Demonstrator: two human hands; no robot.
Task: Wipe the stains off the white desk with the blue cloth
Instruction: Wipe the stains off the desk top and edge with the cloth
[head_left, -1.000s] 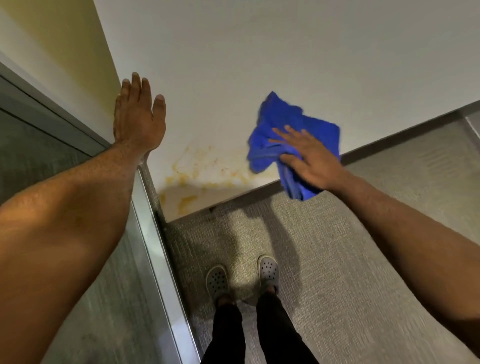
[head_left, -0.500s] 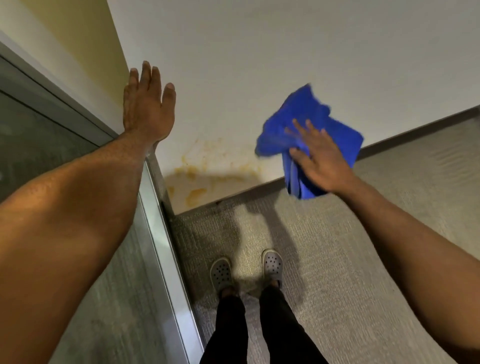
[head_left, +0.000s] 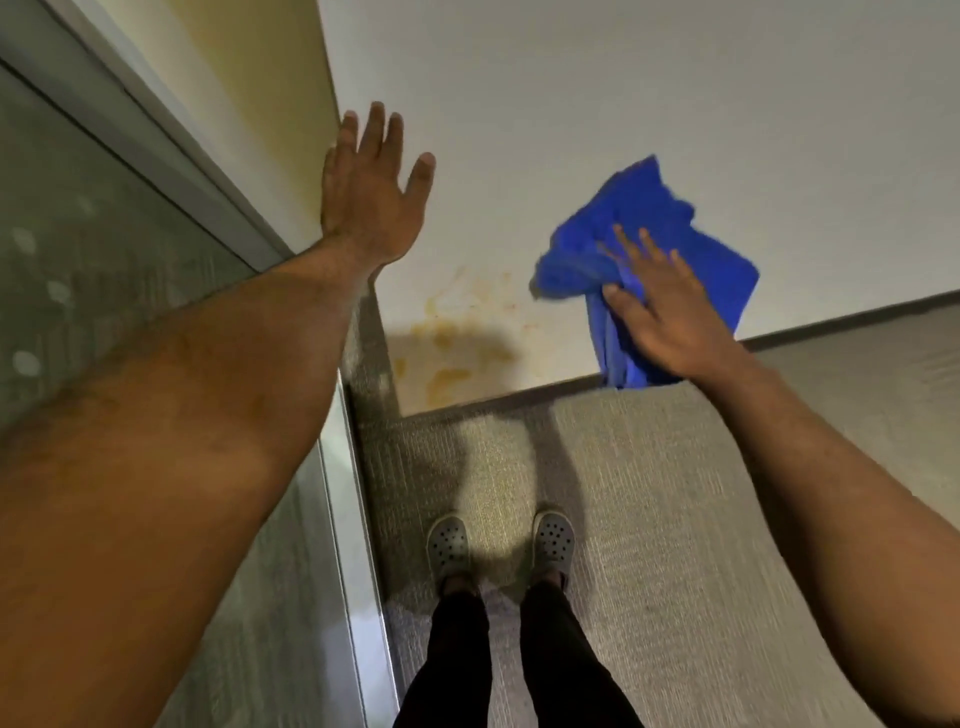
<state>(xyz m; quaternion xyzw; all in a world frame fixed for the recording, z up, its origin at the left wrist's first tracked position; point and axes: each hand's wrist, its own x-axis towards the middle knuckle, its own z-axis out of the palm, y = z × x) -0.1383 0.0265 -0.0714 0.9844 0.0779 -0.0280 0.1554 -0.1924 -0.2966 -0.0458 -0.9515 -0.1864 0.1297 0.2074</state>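
Sits farther right of stains (head_left: 452, 353) than a second ago: blue cloth (head_left: 644, 218), centre-right, long axis near-vertical, tail hanging down over white desk (head_left: 623, 78) edge. Pressed under flat right hand (head_left: 665, 317); left hand (head_left: 369, 202) spread flat, apart.

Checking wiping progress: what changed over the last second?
The right hand slid the blue cloth slightly rightward, away from the stains, fingers flat on it throughout. The left hand stayed flat on the white desk; the stains look unchanged.

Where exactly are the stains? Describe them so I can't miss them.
Find the white desk and follow its near edge to the left corner. The yellow-orange stains lie there, left of the blue cloth, near the left hand: the only discoloured patch.
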